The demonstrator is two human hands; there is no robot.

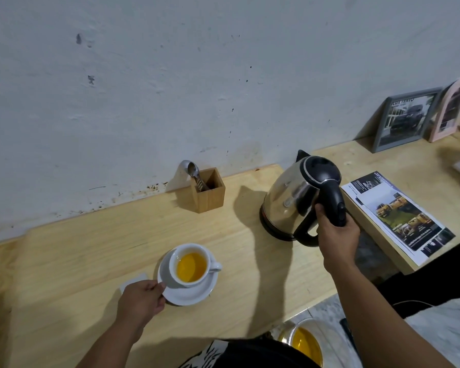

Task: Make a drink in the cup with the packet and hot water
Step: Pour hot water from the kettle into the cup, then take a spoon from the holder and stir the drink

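Note:
A white cup [175,261] holding orange-yellow liquid stands on a white saucer [194,294] on the wooden table. My left hand [141,301] pinches the saucer's left rim. A white packet [133,282] lies flat just behind that hand, partly hidden by it. To the right, a steel electric kettle [290,197] with a black lid stands upright on the table, spout toward the wall. My right hand [335,232] is wrapped around its black handle.
A wooden holder [209,195] with a metal spoon [193,170] stands by the wall. A brochure [398,216] lies right of the kettle, and two picture frames [398,120] lean on the wall. A glass bowl of yellow liquid [303,341] sits below the table's front edge.

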